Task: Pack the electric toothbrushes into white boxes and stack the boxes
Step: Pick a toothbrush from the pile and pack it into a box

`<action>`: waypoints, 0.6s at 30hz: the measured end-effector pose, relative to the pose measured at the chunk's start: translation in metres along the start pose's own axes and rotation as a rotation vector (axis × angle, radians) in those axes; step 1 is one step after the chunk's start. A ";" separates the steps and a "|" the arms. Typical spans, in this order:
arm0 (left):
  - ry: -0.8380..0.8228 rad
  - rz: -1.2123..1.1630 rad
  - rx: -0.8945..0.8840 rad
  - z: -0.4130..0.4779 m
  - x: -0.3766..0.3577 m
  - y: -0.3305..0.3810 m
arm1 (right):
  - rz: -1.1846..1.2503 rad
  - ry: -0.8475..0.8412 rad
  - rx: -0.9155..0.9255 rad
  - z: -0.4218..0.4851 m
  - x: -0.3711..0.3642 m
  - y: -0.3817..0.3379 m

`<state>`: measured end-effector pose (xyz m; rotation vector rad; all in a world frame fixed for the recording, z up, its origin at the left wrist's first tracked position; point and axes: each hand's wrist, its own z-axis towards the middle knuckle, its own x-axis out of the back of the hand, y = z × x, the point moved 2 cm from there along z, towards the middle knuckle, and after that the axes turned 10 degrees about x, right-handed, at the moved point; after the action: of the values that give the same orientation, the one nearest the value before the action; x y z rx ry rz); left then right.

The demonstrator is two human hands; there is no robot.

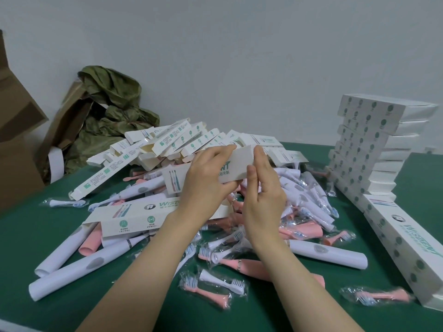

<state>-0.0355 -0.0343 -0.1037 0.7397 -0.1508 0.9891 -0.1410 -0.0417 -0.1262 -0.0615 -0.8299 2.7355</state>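
White cardboard toothbrush box up over the pink-and-white toothbrush heap, left hand wrapped round its middle to steady it, right hand pinching the end, likely working the flap.

A long white cardboard box with green print was held level above a central heap of white and pink plastic toothbrush handles and bagged brush heads. Open white empty boxes lay piled at the far side, and a stack of closed white boxes stood at the right.
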 end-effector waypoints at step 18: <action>-0.049 0.221 0.045 -0.028 0.043 -0.030 | -0.384 -0.318 0.081 0.020 0.040 0.003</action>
<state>0.0072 0.0036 -0.1204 0.8011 -0.2581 1.1878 -0.1823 -0.0433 -0.1095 0.5073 -0.7168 2.4371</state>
